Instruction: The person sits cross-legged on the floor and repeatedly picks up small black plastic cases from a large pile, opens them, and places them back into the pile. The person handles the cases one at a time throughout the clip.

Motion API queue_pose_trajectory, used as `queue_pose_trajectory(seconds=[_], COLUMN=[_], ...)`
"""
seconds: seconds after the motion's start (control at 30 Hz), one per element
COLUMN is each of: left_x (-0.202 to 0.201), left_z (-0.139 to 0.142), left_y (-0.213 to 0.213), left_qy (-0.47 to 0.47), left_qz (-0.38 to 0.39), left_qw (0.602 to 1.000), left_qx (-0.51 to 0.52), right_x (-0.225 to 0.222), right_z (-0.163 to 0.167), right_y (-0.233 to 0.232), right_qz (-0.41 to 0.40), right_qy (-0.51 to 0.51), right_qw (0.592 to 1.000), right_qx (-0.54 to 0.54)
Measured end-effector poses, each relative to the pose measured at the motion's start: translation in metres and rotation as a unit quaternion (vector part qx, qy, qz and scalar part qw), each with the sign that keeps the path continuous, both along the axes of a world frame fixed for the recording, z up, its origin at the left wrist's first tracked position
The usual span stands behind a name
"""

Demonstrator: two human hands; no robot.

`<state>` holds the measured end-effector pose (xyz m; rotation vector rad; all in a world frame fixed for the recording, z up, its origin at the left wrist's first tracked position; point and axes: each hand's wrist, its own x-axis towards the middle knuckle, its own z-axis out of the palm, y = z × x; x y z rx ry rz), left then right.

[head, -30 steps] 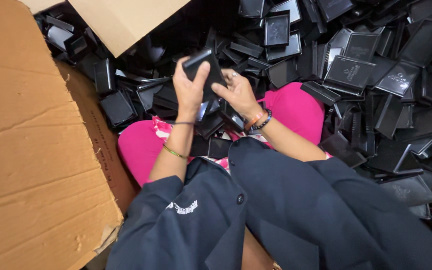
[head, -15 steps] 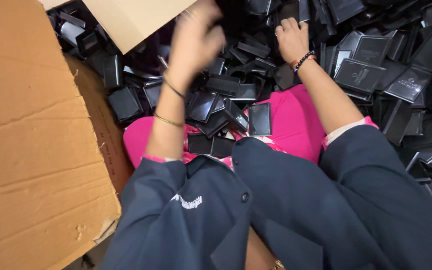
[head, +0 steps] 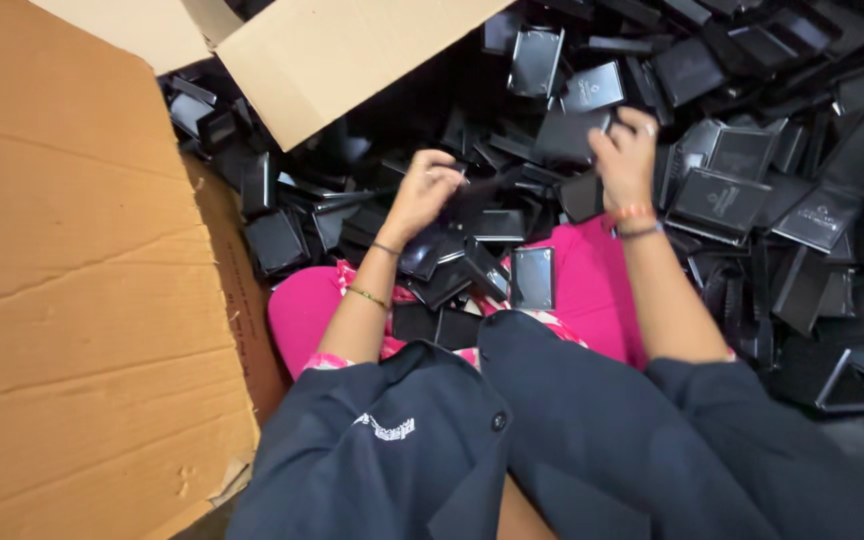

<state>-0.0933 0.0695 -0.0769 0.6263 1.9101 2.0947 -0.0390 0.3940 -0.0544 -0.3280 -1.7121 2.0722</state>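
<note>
My right hand (head: pixel 624 160) reaches forward into a heap of flat black boxes and lids (head: pixel 752 180). Its fingers are closed on the edge of one black box piece (head: pixel 564 135). My left hand (head: pixel 420 195) hovers lower and nearer to me, over the black pieces resting on my pink lap (head: pixel 592 290). The fingers are curled beside a thin dark piece, and I cannot tell whether they grip it. A small open black box (head: pixel 532 278) lies on the lap between my forearms. Both wrists wear bracelets.
A big cardboard box wall (head: pixel 72 250) stands along the left, and one of its flaps (head: pixel 352 50) juts over the heap at the top. Black boxes cover the floor ahead and to the right. My dark blue sleeves fill the bottom.
A second ago both hands held one black box together. The left hand then swung up toward the cardboard flap and has come back down. The right hand reached out and took another piece.
</note>
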Motion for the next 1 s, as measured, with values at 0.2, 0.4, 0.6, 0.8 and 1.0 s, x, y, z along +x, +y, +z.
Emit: queue_pose_trajectory(seconds=[0.2, 0.4, 0.6, 0.8, 1.0], left_x=[0.012, 0.083, 0.087, 0.034, 0.028], left_z=[-0.011, -0.003, -0.015, -0.016, 0.013], left_y=[0.005, 0.051, 0.043, 0.015, -0.022], left_qy=[0.155, 0.283, 0.264, 0.088, -0.028], left_qz=[0.085, -0.066, 0.013, 0.034, 0.118], left_qw=[0.929, 0.867, 0.84, 0.869, 0.987], left_qx=[-0.325, -0.405, -0.473, -0.486, -0.109], right_x=[0.062, 0.047, 0.031, 0.036, 0.05], right_z=[-0.024, -0.032, -0.01, 0.007, 0.001], right_y=[-0.007, 0.007, 0.0, -0.029, -0.084], right_qz=[0.005, 0.115, 0.182, 0.077, 0.127], right_qy=[-0.112, 0.009, -0.112, -0.037, -0.019], right_qw=[0.794, 0.735, 0.714, 0.796, 0.963], right_qx=[0.598, 0.668, 0.667, 0.6, 0.236])
